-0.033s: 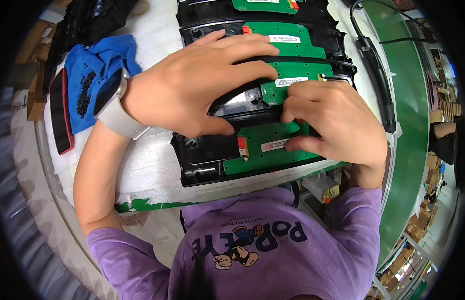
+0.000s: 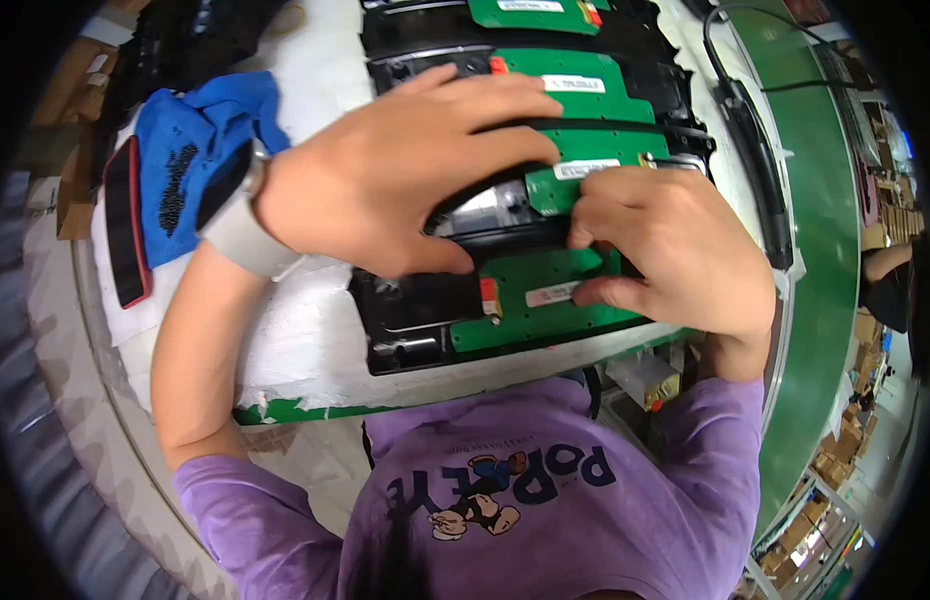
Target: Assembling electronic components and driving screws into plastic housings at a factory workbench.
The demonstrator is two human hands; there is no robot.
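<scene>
A row of black plastic housings with green circuit boards lies in front of me. My left hand [image 2: 385, 170] rests over the middle housing [image 2: 485, 212], its fingers spread and stretched across it, the thumb toward the near side. That housing holds a green circuit board [image 2: 550, 197] with a white label. To its right, my right hand [image 2: 685, 245] is closed, fingers curled and thumb bent under, over the near side of the same housing. Whatever its fingertips grip is hidden. Below both hands lies the nearest housing [image 2: 405, 320], with a green circuit board [image 2: 535, 322] and a red connector [image 2: 488, 296].
At left, a blue cloth [image 2: 207, 115] carries a heap of tiny black pieces [image 2: 175, 190], perhaps screws, beside a red-edged black phone-like slab [image 2: 127, 220]. A black corded tool [image 2: 755, 160] lies along the right edge. More housings stand farther off, and a green surface [image 2: 820, 230] runs alongside.
The whole view has shifted slightly. Both hands keep the same pose over the housings, and nothing is visibly taken or let go.
</scene>
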